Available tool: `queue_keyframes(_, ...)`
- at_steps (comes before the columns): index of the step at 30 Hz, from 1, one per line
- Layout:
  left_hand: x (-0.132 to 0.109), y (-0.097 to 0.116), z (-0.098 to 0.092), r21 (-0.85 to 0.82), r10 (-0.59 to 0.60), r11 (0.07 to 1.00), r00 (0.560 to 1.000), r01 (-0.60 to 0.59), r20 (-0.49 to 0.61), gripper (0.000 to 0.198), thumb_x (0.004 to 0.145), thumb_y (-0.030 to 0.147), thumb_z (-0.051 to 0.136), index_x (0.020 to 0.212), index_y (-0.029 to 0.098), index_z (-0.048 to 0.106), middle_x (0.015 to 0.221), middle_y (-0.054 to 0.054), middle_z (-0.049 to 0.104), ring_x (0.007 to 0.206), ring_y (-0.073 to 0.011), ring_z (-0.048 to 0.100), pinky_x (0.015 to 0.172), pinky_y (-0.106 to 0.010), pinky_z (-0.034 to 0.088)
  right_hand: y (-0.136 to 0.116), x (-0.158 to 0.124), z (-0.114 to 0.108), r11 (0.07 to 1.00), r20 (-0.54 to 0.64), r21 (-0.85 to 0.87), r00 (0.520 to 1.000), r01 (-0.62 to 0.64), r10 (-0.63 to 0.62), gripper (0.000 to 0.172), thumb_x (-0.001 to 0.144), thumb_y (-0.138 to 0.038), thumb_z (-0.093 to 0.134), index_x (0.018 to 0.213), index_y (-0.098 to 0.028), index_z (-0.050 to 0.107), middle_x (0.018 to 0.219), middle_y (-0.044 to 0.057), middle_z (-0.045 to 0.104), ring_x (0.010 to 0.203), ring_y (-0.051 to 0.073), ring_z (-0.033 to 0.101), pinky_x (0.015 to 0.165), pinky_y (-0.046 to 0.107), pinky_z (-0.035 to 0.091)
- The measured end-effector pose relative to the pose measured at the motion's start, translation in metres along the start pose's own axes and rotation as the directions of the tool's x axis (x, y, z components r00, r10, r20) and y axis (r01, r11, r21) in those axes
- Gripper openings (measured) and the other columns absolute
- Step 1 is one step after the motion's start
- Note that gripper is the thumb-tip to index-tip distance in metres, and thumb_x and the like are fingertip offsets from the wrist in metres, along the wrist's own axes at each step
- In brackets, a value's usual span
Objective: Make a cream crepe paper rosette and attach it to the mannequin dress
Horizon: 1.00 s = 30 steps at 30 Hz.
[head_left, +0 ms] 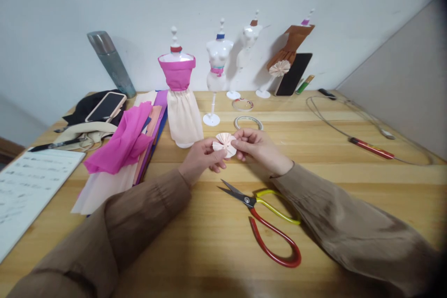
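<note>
Pinching a pleated pale-pink rosette [226, 140]

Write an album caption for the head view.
Left hand and right hand hold a pale-pink pleated rosette near metal scissors with red and yellow handles.

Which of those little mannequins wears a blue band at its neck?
The second mannequin from the left; the others have a red band, brown band and purple band.
</note>
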<state>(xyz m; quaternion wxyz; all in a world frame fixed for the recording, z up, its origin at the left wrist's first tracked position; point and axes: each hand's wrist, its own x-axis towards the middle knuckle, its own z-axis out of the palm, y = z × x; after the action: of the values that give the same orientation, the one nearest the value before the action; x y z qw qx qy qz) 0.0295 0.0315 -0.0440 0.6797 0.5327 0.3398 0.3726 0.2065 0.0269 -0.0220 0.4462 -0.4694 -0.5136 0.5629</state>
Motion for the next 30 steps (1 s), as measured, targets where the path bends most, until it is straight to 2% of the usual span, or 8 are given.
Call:
queue_keyframes(3, 0.001, 0.000, 0.000, 0.027, -0.013, 1.000, 1.000, 0.014, -0.024, 0.038, 0.062, 0.036, 0.078, 0.085, 0.011, 0.062, 0.071, -0.003, 0.067, 0.053, -0.0089, 0.060, 0.047, -0.018, 0.048, 0.002, 0.000, 0.003, 0.999, -0.006, 0.047, 1.000, -0.007, 0.008, 0.042, 0.057, -0.046, 0.082, 0.071, -0.017, 0.056, 0.048, -0.004, 0.058, 0.040, 0.007, 0.050, 0.039, 0.018, 0.036)
queue_keyframes(7, 0.001, 0.001, -0.001, -0.088, -0.048, 0.995, 0.996, 0.042, -0.074, 0.037, 0.064, 0.040, 0.077, 0.082, 0.011, 0.064, 0.070, -0.005, 0.069, 0.050, -0.0088, 0.061, 0.047, -0.019, 0.048, 0.004, 0.001, 0.004, 0.999, -0.005, 0.054, 1.000, -0.007, 0.007, 0.043, 0.056, -0.046, 0.083, 0.068, -0.017, 0.054, 0.048, -0.005, 0.056, 0.038, 0.005, 0.045, 0.037, 0.018, 0.032)
queue_keyframes(10, 0.000, 0.003, 0.000, -0.108, -0.080, 0.992, 0.994, 0.071, -0.080, 0.039, 0.064, 0.043, 0.076, 0.079, 0.010, 0.066, 0.070, -0.007, 0.070, 0.049, -0.0102, 0.062, 0.046, -0.019, 0.048, 0.003, 0.000, 0.002, 0.999, 0.008, 0.042, 1.000, 0.000, 0.000, 0.042, 0.057, -0.046, 0.082, 0.068, -0.017, 0.054, 0.046, -0.006, 0.053, 0.037, 0.005, 0.042, 0.037, 0.019, 0.030)
queue_keyframes(15, -0.002, 0.003, 0.003, 0.002, -0.064, 0.998, 0.993, 0.064, -0.100, 0.030, 0.070, 0.039, 0.072, 0.077, 0.011, 0.066, 0.063, -0.005, 0.068, 0.051, -0.0117, 0.064, 0.048, -0.020, 0.050, 0.002, -0.003, 0.005, 0.999, 0.118, -0.053, 0.993, -0.011, 0.017, 0.043, 0.060, -0.043, 0.081, 0.084, -0.015, 0.059, 0.065, 0.000, 0.062, 0.050, 0.008, 0.051, 0.045, 0.021, 0.038)
queue_keyframes(18, -0.003, 0.003, 0.006, 0.075, -0.049, 0.996, 0.995, 0.055, -0.081, 0.024, 0.075, 0.033, 0.067, 0.083, 0.011, 0.067, 0.072, -0.006, 0.071, 0.054, -0.0122, 0.066, 0.050, -0.020, 0.053, 0.006, -0.003, 0.008, 0.995, 0.106, -0.102, 0.994, 0.009, 0.002, 0.038, 0.061, -0.042, 0.080, 0.079, -0.014, 0.060, 0.062, -0.001, 0.060, 0.052, 0.009, 0.050, 0.048, 0.022, 0.038)
queue_keyframes(22, -0.005, 0.005, 0.010, 0.100, -0.087, 0.990, 0.992, 0.095, -0.087, 0.020, 0.080, 0.027, 0.061, 0.091, 0.011, 0.065, 0.079, -0.008, 0.073, 0.057, -0.0139, 0.069, 0.052, -0.022, 0.055, 0.010, 0.000, 0.004, 0.998, 0.079, -0.056, 0.996, -0.028, 0.033, 0.036, 0.059, -0.039, 0.080, 0.076, -0.014, 0.061, 0.057, -0.003, 0.059, 0.048, 0.008, 0.048, 0.047, 0.022, 0.037)
queue_keyframes(26, -0.005, 0.005, 0.012, 0.139, -0.094, 0.984, 0.985, 0.114, -0.147, 0.015, 0.079, 0.021, 0.061, 0.089, 0.010, 0.065, 0.074, -0.006, 0.071, 0.052, -0.0123, 0.067, 0.048, -0.020, 0.054, 0.011, 0.001, 0.001, 0.998, 0.125, -0.052, 0.992, -0.022, 0.028, 0.037, 0.061, -0.039, 0.080, 0.082, -0.013, 0.064, 0.061, -0.001, 0.062, 0.050, 0.009, 0.050, 0.048, 0.022, 0.036)
queue_keyframes(30, -0.005, 0.004, 0.016, 0.161, -0.085, 0.980, 0.976, 0.118, -0.199, 0.009, 0.077, 0.019, 0.062, 0.080, 0.011, 0.066, 0.069, -0.004, 0.069, 0.050, -0.0110, 0.066, 0.046, -0.018, 0.052, 0.009, 0.001, 0.002, 0.991, 0.167, -0.131, 0.985, -0.010, 0.033, 0.033, 0.062, -0.040, 0.079, 0.071, -0.012, 0.063, 0.058, 0.000, 0.060, 0.049, 0.008, 0.047, 0.047, 0.023, 0.034)
